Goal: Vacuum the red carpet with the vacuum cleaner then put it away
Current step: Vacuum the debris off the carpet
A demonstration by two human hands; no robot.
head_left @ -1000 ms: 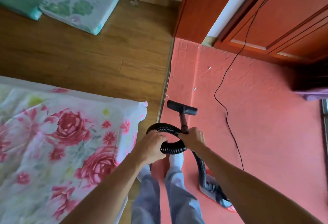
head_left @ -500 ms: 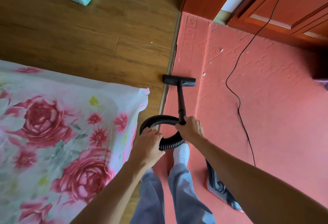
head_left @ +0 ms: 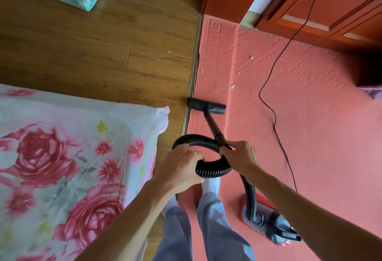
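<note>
Red embossed carpet (head_left: pixel 310 136) lies under the flat black nozzle (head_left: pixel 206 108), which sits against the metal threshold strip (head_left: pixel 192 87) beside glossy plank flooring (head_left: pixel 103 54). The person's left hand (head_left: pixel 179 165) grips a loop of ribbed black hose (head_left: pixel 215 171); the right hand (head_left: pixel 240 157) curls round the rigid wand (head_left: pixel 213 125). The vacuum cleaner body (head_left: pixel 277 227), seemingly grey and red, rests on the carpet, its thin cord (head_left: pixel 268 99) snaking toward panelled red-brown doors (head_left: pixel 341 2).
</note>
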